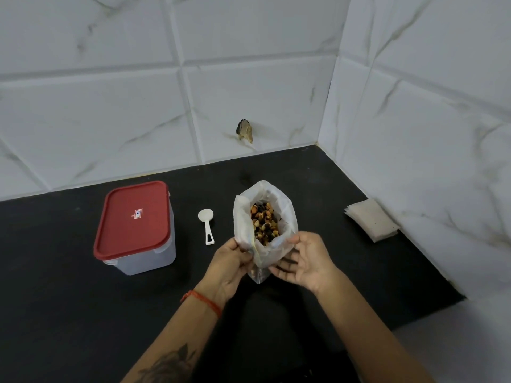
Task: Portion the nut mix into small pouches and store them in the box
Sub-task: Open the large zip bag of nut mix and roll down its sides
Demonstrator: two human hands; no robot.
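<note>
On the black counter [69,299], in the tiled corner, an open bag [265,230] of nut mix [265,223] stands upright between both hands. The left hand [232,265] pinches the bag's near left rim with curled fingers [244,254]. The right hand [302,262] cups the near right side, its fingers [282,265] loosely spread against the plastic. A white scoop [206,223] lies just left of the bag. Further left stands the box [138,233], its red lid [132,218] on. The pouches [372,219] lie stacked well right, by the wall.
</note>
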